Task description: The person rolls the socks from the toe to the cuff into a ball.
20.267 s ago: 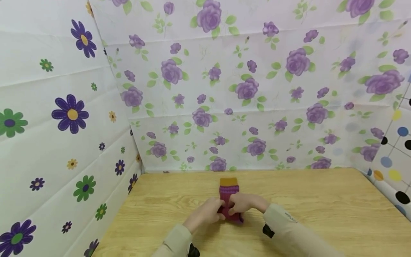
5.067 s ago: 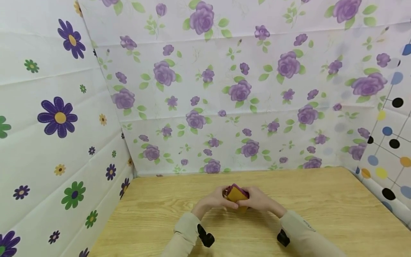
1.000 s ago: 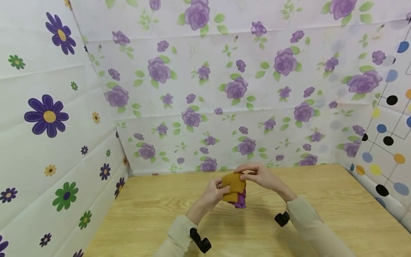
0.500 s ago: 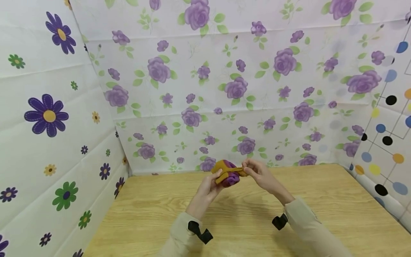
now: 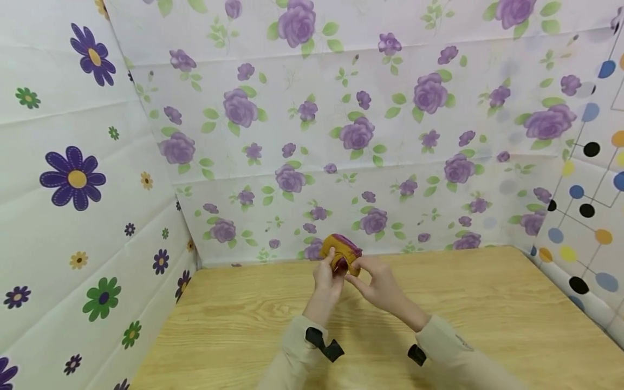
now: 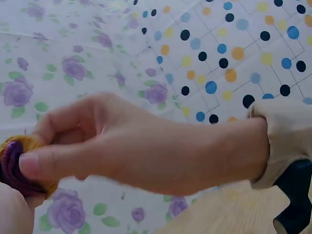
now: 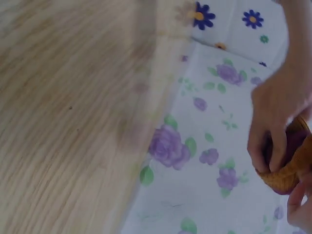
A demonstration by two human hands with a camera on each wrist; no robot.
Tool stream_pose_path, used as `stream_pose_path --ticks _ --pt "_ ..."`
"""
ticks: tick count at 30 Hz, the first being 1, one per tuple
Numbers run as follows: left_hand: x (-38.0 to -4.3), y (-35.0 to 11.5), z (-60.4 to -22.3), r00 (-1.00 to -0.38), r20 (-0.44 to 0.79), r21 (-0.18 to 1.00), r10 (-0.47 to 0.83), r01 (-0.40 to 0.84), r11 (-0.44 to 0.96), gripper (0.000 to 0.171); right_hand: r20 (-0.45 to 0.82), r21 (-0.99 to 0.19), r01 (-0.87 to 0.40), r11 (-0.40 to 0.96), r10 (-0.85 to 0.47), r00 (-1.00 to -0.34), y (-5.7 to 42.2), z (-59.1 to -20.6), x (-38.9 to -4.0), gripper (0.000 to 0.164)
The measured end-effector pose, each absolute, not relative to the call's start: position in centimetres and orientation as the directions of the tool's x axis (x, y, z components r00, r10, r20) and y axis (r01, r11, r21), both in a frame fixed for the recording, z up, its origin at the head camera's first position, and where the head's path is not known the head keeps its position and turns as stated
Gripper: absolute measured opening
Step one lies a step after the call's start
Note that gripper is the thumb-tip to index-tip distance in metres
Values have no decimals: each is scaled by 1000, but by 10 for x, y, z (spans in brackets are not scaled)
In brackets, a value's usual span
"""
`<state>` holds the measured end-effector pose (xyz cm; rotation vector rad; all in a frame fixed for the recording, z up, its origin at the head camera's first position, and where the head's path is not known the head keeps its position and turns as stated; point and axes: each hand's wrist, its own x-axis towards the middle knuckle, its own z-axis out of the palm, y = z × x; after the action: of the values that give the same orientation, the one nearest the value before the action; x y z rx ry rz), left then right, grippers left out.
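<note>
A rolled pair of knitted socks, mustard outside with purple-maroon fabric showing, is held above the far part of the wooden table. My left hand grips the roll from its left side, thumb over the top. My right hand pinches the mustard edge at the lower right. In the left wrist view, the right thumb and fingers of my right hand hold the roll. The right wrist view has my left hand's fingers tucked into the mustard opening of the socks; the frame edge cuts off part of the bundle.
The wooden table lies below both hands. A white cloth wall with purple roses rises behind its far edge. A daisy-print wall stands at left, and a dotted wall at right.
About twenty seconds ago the socks lay flat on the table; later they were a folded bundle. Over the last second the bundle rose and turned, and the mustard part came round it. My right hand moved inward.
</note>
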<state>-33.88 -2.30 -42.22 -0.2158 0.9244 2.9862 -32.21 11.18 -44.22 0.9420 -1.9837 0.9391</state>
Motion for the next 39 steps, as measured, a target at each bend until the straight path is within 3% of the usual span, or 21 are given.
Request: stream_pose_path --ticks 3,5,8,10,13,15,18,24,29,34,39 --pt "-338 -23 -424 -994 -112 587 16 -79 -806 20 875 -244 -836 492 -260 -408 109 -445 -324 24" --pt "-338 -28 -425 -991 -105 626 79 -128 -770 26 879 -261 -827 498 -231 -417 111 -445 -326 24" --pt "-337 -42 -429 -972 -130 714 195 -229 -661 36 847 -361 -808 465 -199 -493 119 -441 -328 19" --pt "-336 -50 -431 -949 -163 785 268 -290 -547 37 789 -468 -781 414 -202 -580 125 -438 -328 14" --pt "-335 -58 -433 -916 -185 854 356 -329 -402 28 682 -609 -716 342 -236 -693 134 -435 -327 9" --pt "-335 -61 -434 -905 -178 870 386 -328 -368 17 629 -654 -690 310 -284 -724 138 -433 -326 9" --pt "-336 -63 -438 -911 -135 891 391 -284 -354 17 610 -650 -697 302 -338 -716 138 -424 -317 13" --pt "-338 -66 -442 -922 -74 974 380 -148 -171 56 567 -707 -648 284 -321 -759 141 -433 -325 12" --pt "-337 -68 -437 -919 42 998 393 53 18 51 534 -728 -619 294 -324 -781 140 -436 -329 13" --pt "-333 -63 -432 -906 162 942 391 260 212 48 561 -702 -637 318 -304 -770 134 -439 -329 14" --pt "-329 -54 -432 -894 235 842 383 384 378 35 604 -728 -666 163 -307 -735 132 -432 -322 11"
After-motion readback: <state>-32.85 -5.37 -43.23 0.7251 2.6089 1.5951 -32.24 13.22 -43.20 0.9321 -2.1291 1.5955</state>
